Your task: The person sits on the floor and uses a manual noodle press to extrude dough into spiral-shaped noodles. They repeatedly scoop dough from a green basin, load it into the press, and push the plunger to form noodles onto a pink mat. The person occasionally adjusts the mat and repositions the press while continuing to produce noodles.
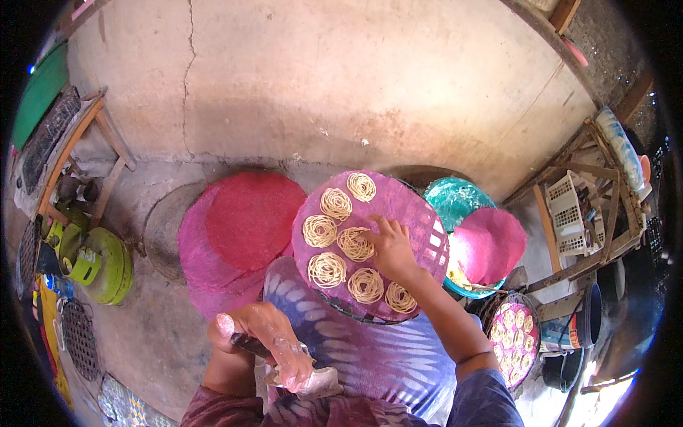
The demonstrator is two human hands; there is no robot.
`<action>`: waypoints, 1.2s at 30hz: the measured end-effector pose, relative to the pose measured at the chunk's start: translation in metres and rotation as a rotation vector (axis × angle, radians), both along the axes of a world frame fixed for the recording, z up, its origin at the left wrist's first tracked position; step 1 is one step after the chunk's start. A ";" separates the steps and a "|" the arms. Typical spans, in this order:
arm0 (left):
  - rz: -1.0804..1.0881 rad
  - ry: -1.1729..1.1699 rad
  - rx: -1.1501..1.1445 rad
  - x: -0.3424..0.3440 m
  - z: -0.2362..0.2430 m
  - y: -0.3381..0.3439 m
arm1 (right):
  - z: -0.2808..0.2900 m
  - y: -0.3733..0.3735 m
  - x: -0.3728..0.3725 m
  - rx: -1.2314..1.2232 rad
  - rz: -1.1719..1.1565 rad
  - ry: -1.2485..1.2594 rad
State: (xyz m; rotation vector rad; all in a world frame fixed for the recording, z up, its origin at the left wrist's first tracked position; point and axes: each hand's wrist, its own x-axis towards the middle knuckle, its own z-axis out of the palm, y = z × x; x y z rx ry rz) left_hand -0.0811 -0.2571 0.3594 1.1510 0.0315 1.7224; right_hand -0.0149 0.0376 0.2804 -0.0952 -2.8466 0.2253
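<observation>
My right hand (393, 249) reaches over a round tray (391, 192) lined with purple-pink sheeting. Its fingers are apart and the tips touch one coil of pale noodle strands (355, 244). Several similar coils, such as a noodle nest (327, 270), lie around it, mostly on the tray's left and near side. Closed at the lower middle, my left hand (274, 338) grips a dark-handled tool (250, 345). A whitish, shiny part (320, 384) shows below these fingers; its exact kind is unclear. Under the tray, a blue-purple patterned cloth (356, 356) covers my lap.
Red and pink round sheets (252, 220) lie left of the tray. To its right stand a teal basin (459, 203) and a pink sheet (491, 245). A smaller tray of coils (514, 334) sits at lower right. A green gas cylinder (103, 267) stands left, a wooden rack (605, 206) right.
</observation>
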 end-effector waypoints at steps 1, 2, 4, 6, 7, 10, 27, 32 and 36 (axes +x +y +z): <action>0.005 0.011 0.004 -0.001 0.000 0.000 | 0.000 -0.001 0.000 -0.010 -0.009 -0.001; 0.015 0.030 0.006 -0.002 0.000 -0.001 | 0.001 -0.001 0.000 -0.021 -0.018 -0.003; 0.037 0.076 0.006 -0.003 -0.001 -0.004 | 0.003 -0.004 0.001 -0.027 -0.022 -0.021; 0.070 0.096 -0.031 -0.001 -0.003 -0.008 | 0.005 -0.007 0.001 -0.013 -0.029 -0.075; 0.093 0.089 -0.066 0.001 -0.004 -0.011 | 0.006 -0.009 0.001 -0.055 -0.026 -0.038; 0.147 0.062 -0.136 0.006 -0.007 -0.016 | 0.007 -0.006 0.000 -0.165 -0.062 0.027; 0.422 0.025 -0.307 0.022 0.013 -0.015 | -0.038 0.057 0.177 -1.748 -0.561 0.069; 0.320 -0.039 -0.182 0.004 0.034 -0.003 | -0.013 -0.047 0.193 -1.994 -0.191 -0.463; 0.279 -0.171 -0.054 -0.008 0.053 0.034 | 0.028 -0.081 0.202 -1.386 0.323 -0.560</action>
